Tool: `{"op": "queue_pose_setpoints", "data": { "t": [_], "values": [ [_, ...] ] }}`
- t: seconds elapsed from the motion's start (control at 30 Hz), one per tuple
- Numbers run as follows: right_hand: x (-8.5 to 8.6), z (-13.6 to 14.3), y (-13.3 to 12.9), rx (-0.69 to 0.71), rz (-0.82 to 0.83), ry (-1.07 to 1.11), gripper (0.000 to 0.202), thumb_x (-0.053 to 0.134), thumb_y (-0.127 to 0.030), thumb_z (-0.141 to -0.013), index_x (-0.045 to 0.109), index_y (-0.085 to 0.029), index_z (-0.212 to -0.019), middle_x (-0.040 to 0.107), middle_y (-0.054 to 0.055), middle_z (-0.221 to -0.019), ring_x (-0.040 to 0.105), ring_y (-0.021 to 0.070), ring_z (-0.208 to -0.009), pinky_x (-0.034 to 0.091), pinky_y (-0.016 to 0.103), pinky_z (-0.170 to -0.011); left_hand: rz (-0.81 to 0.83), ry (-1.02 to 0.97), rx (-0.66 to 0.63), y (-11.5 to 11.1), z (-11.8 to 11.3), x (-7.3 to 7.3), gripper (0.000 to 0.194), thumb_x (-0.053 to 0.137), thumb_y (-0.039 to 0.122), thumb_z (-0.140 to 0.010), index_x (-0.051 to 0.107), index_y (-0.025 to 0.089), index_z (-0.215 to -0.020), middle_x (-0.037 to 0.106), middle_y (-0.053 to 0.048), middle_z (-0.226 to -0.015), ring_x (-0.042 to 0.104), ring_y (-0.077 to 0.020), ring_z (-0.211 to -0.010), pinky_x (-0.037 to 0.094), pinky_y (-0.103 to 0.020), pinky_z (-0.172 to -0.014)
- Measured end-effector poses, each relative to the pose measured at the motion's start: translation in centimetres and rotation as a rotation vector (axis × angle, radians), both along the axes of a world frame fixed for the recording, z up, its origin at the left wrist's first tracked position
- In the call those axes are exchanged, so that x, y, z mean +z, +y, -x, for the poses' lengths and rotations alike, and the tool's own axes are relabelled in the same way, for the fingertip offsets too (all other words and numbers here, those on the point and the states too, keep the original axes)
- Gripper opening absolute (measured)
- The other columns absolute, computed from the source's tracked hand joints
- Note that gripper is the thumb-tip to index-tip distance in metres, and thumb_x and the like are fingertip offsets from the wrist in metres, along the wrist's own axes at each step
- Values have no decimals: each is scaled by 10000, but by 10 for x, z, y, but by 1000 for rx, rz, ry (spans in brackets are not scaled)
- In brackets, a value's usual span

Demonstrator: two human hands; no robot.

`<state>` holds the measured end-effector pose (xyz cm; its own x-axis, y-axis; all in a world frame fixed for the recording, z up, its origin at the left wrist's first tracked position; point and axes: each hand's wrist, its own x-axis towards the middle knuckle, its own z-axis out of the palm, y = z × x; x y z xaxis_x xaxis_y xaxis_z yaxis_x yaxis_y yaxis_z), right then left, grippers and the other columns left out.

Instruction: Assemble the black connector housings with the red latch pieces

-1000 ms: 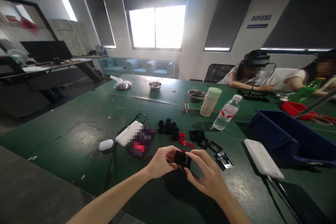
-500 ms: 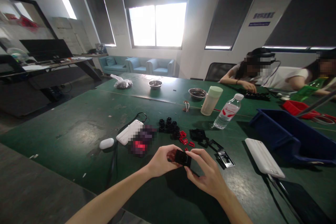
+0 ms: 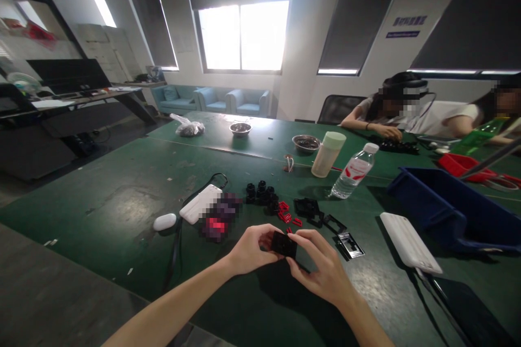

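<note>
Left of the hands, a white earbud case (image 3: 165, 222) and power bank (image 3: 200, 204) lie on the counter (image 3: 122, 190). The left hand (image 3: 253, 249) and right hand (image 3: 319, 265) pinch a black part (image 3: 284, 244) between them; red pieces (image 3: 285, 213) sit just beyond, the blue bin (image 3: 451, 211) farther right.

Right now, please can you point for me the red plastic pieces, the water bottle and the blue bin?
Red plastic piece (image 3: 297, 222): head view, on the rightmost piece's body.
Water bottle (image 3: 354, 172): head view, on its label.
Blue bin (image 3: 433, 222): head view, on its outer wall.
</note>
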<state>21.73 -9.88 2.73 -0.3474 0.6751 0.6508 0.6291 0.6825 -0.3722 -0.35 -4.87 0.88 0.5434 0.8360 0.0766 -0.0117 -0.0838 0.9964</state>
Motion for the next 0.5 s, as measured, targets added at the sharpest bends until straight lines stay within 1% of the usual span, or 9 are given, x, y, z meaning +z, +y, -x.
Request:
{"op": "queue_pose_setpoints", "data": {
  "t": [0.07, 0.17, 0.27, 0.33, 0.4, 0.5],
  "values": [
    [1, 0, 0, -4, 10, 0, 451, 673, -194, -911, 619, -264, -1353, 694, 108, -1152, 722, 259, -1040, 644, 383, -881, 3, -5, -4, 0, 0, 0, 418, 836, 141, -740, 733, 119, -1144, 771, -84, -1023, 717, -199, -895, 556, -296, -821],
    [2, 0, 0, -13, 24, -4, 453, 670, -200, -905, 631, -270, -1351, 695, 109, -1153, 724, 265, -1041, 645, 387, -878, 7, -14, -15, -1, 1, 1, 420, 870, 207, -754, 730, 117, -1140, 764, -89, -1017, 714, -199, -892, 558, -302, -828],
    [2, -1, 0, -9, 23, -3, 460, 669, -200, -902, 627, -268, -1354, 691, 109, -1157, 721, 265, -1044, 645, 388, -880, 23, -32, -60, -1, 3, 4, 493, 907, 298, -757, 721, 125, -1180, 759, -97, -1048, 716, -206, -923, 562, -309, -855],
    [1, -2, 1, -8, 22, 0, 456, 668, -201, -904, 622, -267, -1353, 686, 110, -1166, 716, 266, -1053, 643, 391, -884, 65, -59, -100, 0, 5, 6, 532, 913, 345, -764, 715, 135, -1211, 754, -104, -1090, 718, -213, -957, 563, -312, -880],
    [1, -2, 1, -7, 24, 2, 454, 667, -202, -909, 615, -268, -1355, 682, 110, -1173, 710, 266, -1062, 639, 393, -891, 136, -105, -117, 1, 4, 8, 505, 872, 418, -813, 718, 141, -1206, 751, -101, -1084, 720, -205, -931, 569, -307, -858],
    [1, -2, 1, -1, 40, -2, 451, 663, -207, -928, 604, -270, -1371, 679, 107, -1184, 702, 263, -1084, 627, 387, -910, 200, -155, -92, 3, 2, 9, 449, 767, 508, -898, 735, 136, -1147, 746, -78, -977, 712, -181, -821, 570, -288, -766]
  ]
}}
